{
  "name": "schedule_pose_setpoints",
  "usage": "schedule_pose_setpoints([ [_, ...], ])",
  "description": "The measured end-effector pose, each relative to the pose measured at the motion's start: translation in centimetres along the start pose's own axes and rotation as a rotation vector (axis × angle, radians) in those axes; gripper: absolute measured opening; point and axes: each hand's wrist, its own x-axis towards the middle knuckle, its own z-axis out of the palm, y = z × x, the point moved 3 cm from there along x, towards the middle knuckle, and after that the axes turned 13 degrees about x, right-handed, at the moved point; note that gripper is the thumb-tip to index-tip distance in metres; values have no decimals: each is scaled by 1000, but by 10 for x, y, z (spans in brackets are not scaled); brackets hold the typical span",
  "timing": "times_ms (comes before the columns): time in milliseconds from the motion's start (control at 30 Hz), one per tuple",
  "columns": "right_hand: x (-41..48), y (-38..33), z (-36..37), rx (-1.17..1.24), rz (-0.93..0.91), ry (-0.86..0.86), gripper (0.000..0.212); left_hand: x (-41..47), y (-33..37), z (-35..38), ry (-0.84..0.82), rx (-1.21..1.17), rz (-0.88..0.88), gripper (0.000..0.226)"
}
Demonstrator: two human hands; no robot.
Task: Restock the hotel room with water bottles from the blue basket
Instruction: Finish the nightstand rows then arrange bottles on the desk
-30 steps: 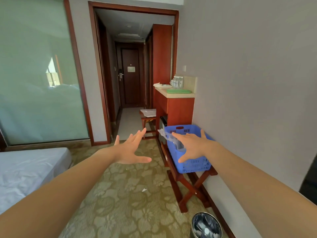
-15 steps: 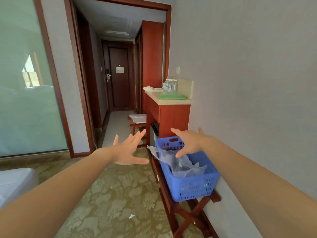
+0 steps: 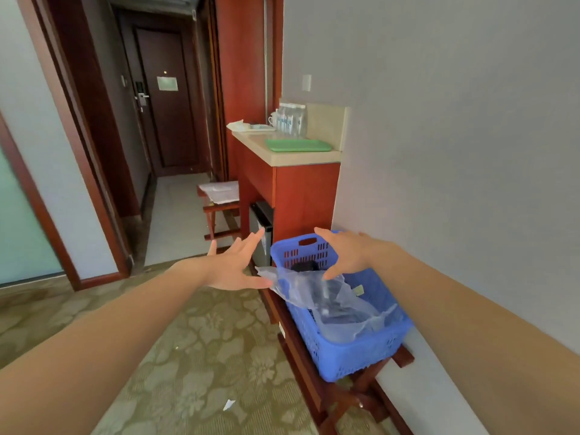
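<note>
The basket (image 3: 345, 356) was bright blue, with rows of little slots all over its sides. The bag (image 3: 307, 287) in it was see-through, and something dark, maybe black, showed under it. The carpet (image 3: 204, 340) was yellow-green with big pale flowers. The cabinet (image 3: 306, 199) was red-brown wood, and its top (image 3: 282, 157) was cream. The tray (image 3: 298, 145) was light green. The bottles (image 3: 290, 119) were clear with blue labels. The wall (image 3: 455, 152) was plain pale grey. The door (image 3: 171, 127) was dark brown. The glass panel (image 3: 18, 233) was milky green. The scrap (image 3: 229, 404) was white.
</note>
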Motion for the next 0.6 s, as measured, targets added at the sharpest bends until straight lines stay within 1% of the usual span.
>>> schedule_pose_setpoints([
  [133,56,-6,-9,103,47,6,107,60,-37,-13,-52,-7,73,108],
  [267,96,1,6,169,95,-32,106,113,-64,-9,-93,-36,127,108],
  [500,114,77,40,200,387,-80,102,201,-59,36,-235,-43,294,103],
  [600,123,112,48,214,484,-103,103,240,-48,49,-257,-28,355,105],
])
